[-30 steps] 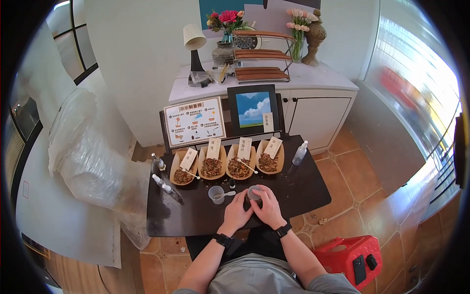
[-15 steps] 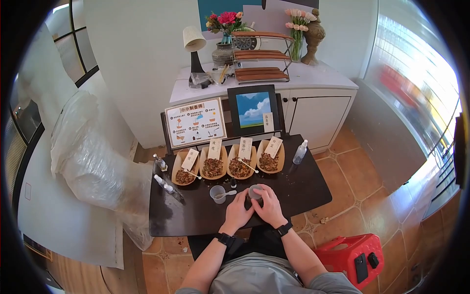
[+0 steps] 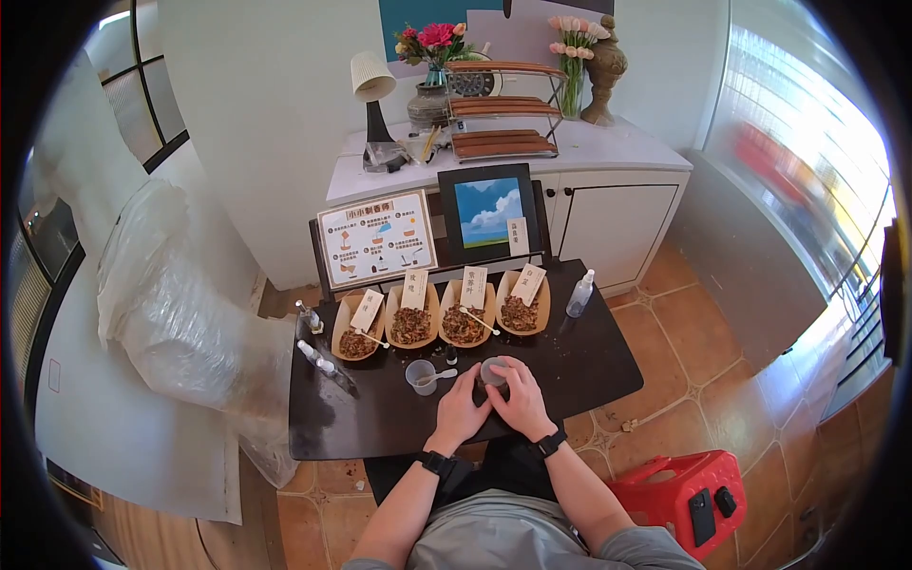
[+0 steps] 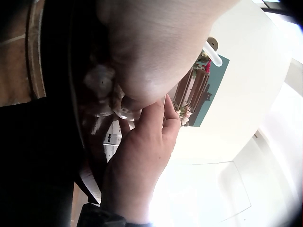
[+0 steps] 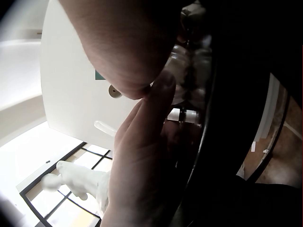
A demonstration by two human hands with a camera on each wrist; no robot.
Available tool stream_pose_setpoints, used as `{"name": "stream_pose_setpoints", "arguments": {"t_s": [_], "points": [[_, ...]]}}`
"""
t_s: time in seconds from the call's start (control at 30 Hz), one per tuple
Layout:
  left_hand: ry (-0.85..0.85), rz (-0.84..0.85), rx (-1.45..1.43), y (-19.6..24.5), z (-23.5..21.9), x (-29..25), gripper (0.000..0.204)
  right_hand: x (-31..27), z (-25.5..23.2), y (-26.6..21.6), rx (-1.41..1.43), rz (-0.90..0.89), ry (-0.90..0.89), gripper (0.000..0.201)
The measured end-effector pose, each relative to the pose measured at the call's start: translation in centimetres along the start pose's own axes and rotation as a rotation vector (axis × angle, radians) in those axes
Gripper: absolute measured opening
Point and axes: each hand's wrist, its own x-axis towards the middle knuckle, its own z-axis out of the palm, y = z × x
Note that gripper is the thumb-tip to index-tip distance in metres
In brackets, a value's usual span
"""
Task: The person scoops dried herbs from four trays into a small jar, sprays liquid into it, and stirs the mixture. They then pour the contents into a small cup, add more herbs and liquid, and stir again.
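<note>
A small clear plastic cup (image 3: 493, 371) stands at the near side of the dark table, between both hands. My right hand (image 3: 521, 403) curls round its right side, fingers over the far side. From the left, my left hand (image 3: 463, 410) holds it too, thumbs close together at the near side. In the left wrist view, the cup (image 4: 124, 109) shows only partly behind the fingers. Left of the hands is a second clear cup (image 3: 420, 376) with a white plastic spoon (image 3: 439, 377) across it. A small dark bottle (image 3: 451, 355) stands just beyond.
Several paper trays (image 3: 356, 348) of dried herbs with labels line the table (image 3: 399, 427). Spray bottles stand at the right (image 3: 580, 296) and left (image 3: 315, 357). Behind are an instruction sheet (image 3: 378, 236) and a framed picture (image 3: 489, 213). A red stool (image 3: 679, 494) sits right.
</note>
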Motion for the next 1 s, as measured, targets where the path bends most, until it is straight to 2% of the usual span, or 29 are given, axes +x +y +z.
{"name": "stream_pose_setpoints", "arguments": {"t_s": [0.3,0.4,0.43,0.5,0.53,0.57,0.6,0.63,0.67,0.73,0.8,0.9,0.93,1.0], "points": [[-0.033,-0.004,-0.017,-0.1,-0.3,-0.3,0.07,0.0,-0.3,-0.4,-0.009,0.054,-0.046,0.053],[-0.024,-0.02,-0.016,1.0,-1.9,-1.5,0.068,0.0,-0.2,-0.2,-0.017,0.069,-0.061,0.057],[-0.032,-0.043,-0.109,2.1,-3.2,-2.1,0.06,-0.2,-0.1,0.0,-0.014,0.073,-0.057,0.057],[-0.043,-0.063,-0.195,3.0,-5.2,-3.1,0.053,-0.3,0.1,0.3,-0.103,0.068,0.031,0.059],[-0.001,-0.05,-0.15,2.9,-6.0,-3.9,0.039,-0.3,0.3,0.5,-0.101,0.07,0.035,0.059],[0.042,-0.038,-0.106,2.5,-6.7,-4.7,0.028,-0.2,0.3,0.7,-0.132,0.114,0.206,0.059],[0.041,-0.036,-0.106,1.6,-7.1,-5.3,0.028,-0.1,0.3,0.9,-0.165,0.157,0.376,0.059],[0.151,-0.031,-0.088,0.3,-7.5,-5.8,0.018,-0.1,0.1,0.8,-0.148,0.149,0.381,0.056],[0.26,-0.028,-0.071,-0.9,-8.1,-6.0,0.014,0.0,-0.2,0.4,-0.15,0.151,0.381,0.056],[0.339,-0.11,-0.055,-3.5,-9.2,-5.9,0.018,0.2,-0.6,-0.4,0.016,0.051,0.073,0.054],[0.351,-0.295,-0.117,-6.2,-10.1,-5.4,0.02,0.8,-0.7,-0.5,-0.032,0.02,0.085,0.054],[0.4,-0.292,-0.105,-6.7,-11.4,-4.0,0.02,1.8,-1.1,0.8,-0.022,0.178,0.356,0.054],[0.385,-0.294,-0.118,-7.8,-11.2,-3.8,0.02,2.0,-1.7,1.0,-0.09,0.18,0.352,0.055],[0.361,-0.297,-0.138,-8.6,-11.0,-3.7,0.02,2.3,-3.5,1.8,-0.144,-0.015,0.106,0.056]]}}
